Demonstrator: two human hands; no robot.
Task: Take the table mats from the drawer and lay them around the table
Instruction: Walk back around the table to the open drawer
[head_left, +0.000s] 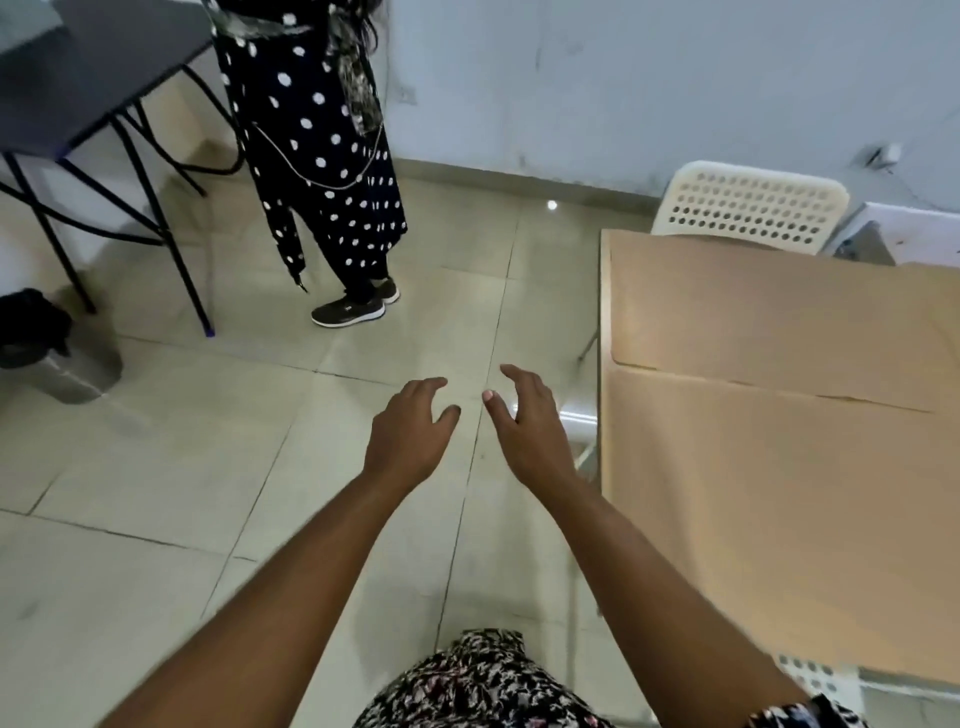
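Observation:
Both my arms stretch forward over the tiled floor. My left hand (408, 436) is open with fingers spread and holds nothing. My right hand (527, 421) is open too, fingers apart and empty, a short way left of the table's edge. The table (779, 441) fills the right side; its top is covered with sheets of brown cardboard. No table mats and no drawer are in view.
A white perforated chair (748, 205) stands behind the table's far end. Another person in a dotted dark dress (317, 156) stands ahead on the left. A dark folding table (78, 88) is at far left, with a grey bin (62, 358) below it. A second white chair seat (815, 675) shows under the table's near edge.

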